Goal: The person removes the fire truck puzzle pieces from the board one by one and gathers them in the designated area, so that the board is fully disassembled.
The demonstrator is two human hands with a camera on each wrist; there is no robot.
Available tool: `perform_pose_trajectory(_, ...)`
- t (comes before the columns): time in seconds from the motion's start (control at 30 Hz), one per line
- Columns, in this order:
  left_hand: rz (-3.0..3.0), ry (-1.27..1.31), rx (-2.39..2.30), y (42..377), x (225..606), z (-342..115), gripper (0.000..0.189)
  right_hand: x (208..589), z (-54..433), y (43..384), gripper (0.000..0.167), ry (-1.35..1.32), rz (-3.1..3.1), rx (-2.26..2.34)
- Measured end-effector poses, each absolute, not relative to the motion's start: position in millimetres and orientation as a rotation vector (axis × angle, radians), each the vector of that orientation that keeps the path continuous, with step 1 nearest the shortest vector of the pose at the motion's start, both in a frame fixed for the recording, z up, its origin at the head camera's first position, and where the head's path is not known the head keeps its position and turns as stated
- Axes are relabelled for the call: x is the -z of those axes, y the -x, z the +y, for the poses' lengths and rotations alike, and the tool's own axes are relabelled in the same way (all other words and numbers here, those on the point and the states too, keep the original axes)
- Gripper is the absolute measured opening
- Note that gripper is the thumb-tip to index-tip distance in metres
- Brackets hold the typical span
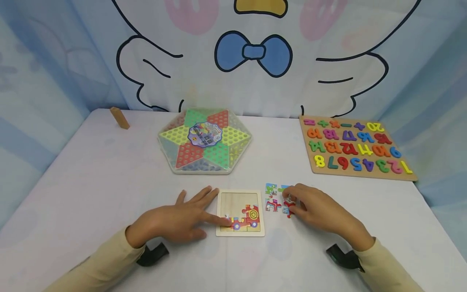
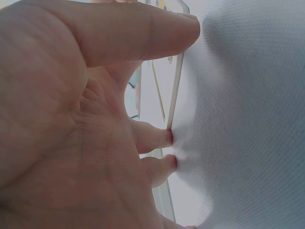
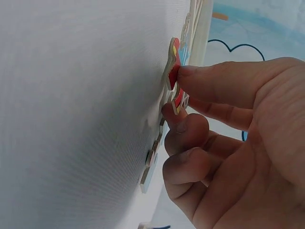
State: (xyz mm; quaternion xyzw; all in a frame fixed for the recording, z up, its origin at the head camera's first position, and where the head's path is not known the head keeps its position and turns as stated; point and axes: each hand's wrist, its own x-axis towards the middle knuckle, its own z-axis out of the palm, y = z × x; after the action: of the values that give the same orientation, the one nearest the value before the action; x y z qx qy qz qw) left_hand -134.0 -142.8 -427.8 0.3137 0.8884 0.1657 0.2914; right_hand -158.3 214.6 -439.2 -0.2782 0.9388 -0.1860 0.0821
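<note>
A small wooden jigsaw tray (image 1: pixel 227 199) lies in front of me, its lower right part filled with pieces forming a red vehicle picture (image 1: pixel 251 215). My left hand (image 1: pixel 171 222) is spread at the tray's left side, and its index fingertip presses on the lower-left pieces. In the left wrist view, other fingertips (image 2: pixel 164 137) touch down by the tray's edge (image 2: pixel 177 83). My right hand (image 1: pixel 321 209) pinches a red puzzle piece (image 3: pixel 173 67) just right of the tray, thumb against its printed face. Its fingers partly hide the pieces there.
Loose jigsaw pieces (image 1: pixel 272 205) lie between the tray and my right hand. Behind the tray sits a hexagonal Chinese checkers set (image 1: pixel 215 162). A wooden number board (image 1: pixel 359 160) is at the back right. A brown wooden block (image 1: pixel 119 118) stands at the far left.
</note>
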Motion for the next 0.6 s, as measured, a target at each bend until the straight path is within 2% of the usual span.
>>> perform_pose_trajectory(0.6, 2.374, -0.851, -0.448, 132.6, 427.3, -143.8, 0.063, 441.6, 212.9, 156.4, 0.019, 0.843, 2.866, 0.48)
